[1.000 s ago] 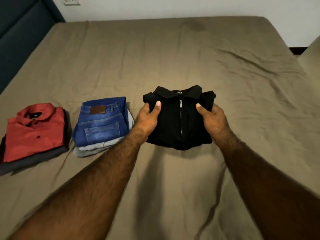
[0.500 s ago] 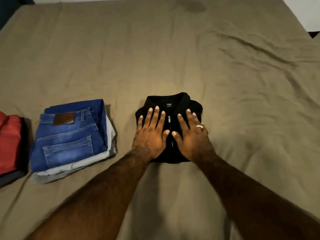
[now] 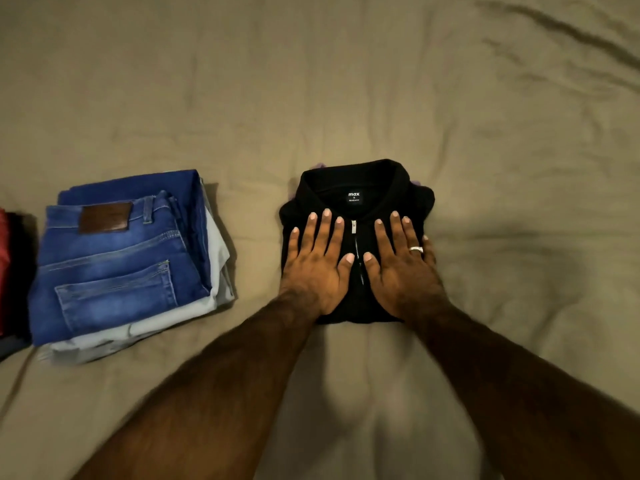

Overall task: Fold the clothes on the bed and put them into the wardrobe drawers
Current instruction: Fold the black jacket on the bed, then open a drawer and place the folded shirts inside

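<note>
1. Pressing flat with straight fingers, the left hand (image 3: 317, 268) and right hand (image 3: 403, 268) rest on the folded black zip-collar top (image 3: 356, 188).
2. It lies on the olive-sheeted bed (image 3: 346, 81).
3. Folded blue denim jeans (image 3: 117, 258) sit left, perhaps atop grey cloth.

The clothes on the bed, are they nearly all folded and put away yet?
Folding looks nearly done: the blue jeans lie folded on a pale garment, and a red and dark pile peeks in at the left edge. Right now the left hand and right hand press flat on the folded black zip top. Left: nothing is in the drawers yet; no wardrobe is in view.
</note>
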The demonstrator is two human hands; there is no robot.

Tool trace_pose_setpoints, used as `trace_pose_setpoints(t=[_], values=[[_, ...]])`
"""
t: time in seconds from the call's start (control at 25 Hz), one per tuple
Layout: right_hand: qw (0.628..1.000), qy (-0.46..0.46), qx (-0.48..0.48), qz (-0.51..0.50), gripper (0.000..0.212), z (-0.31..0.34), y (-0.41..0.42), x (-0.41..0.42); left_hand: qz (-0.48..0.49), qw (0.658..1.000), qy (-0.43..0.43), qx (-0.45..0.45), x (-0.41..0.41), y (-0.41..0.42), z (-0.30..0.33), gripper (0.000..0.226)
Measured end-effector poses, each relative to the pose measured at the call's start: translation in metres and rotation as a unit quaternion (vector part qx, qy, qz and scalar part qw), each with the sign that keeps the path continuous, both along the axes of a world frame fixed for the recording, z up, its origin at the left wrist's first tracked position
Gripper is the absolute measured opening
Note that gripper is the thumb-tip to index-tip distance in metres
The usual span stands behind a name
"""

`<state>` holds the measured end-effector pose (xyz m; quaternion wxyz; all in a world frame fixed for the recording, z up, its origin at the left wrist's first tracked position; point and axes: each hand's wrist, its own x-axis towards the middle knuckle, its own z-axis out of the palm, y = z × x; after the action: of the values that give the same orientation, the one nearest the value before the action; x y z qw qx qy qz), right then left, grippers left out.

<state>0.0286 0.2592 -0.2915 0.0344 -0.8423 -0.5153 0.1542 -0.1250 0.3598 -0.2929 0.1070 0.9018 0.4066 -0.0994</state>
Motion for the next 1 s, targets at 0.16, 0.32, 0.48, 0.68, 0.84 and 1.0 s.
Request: trace_pose_setpoints(t=[0.16, 0.32, 0.48, 0.68, 0.84, 1.0], values=[[0.998, 0.009, -0.047, 0.038, 0.065, 0.054, -0.001, -0.004, 0.004, 0.998, -0.005, -0.066, -0.026, 0.0, 0.045, 0.066], [0.996, -0.076, 0.055, 0.012, 0.064, 0.156, -0.036, -0.013, 0.023, 0.997, -0.073, 0.0, -0.062, -0.028, 0.137, 0.075], [0.992, -0.105, 0.069, 0.016, 0.062, 0.239, -0.055, -0.036, 0.039, 0.994, -0.098, 0.023, -0.074, -0.046, 0.227, 0.079], [0.978, -0.126, 0.163, 0.026, 0.06, 0.371, -0.089, -0.106, 0.042, 0.988, -0.119, 0.092, -0.134, -0.079, 0.375, 0.079], [0.971, -0.116, 0.202, 0.054, 0.057, 0.449, -0.115, -0.152, 0.072, 0.978, -0.137, 0.14, -0.197, -0.121, 0.455, 0.08], [0.952, -0.098, 0.257, 0.136, 0.058, 0.505, -0.127, -0.21, 0.174, 0.959, -0.131, 0.184, -0.285, -0.176, 0.52, 0.08]])
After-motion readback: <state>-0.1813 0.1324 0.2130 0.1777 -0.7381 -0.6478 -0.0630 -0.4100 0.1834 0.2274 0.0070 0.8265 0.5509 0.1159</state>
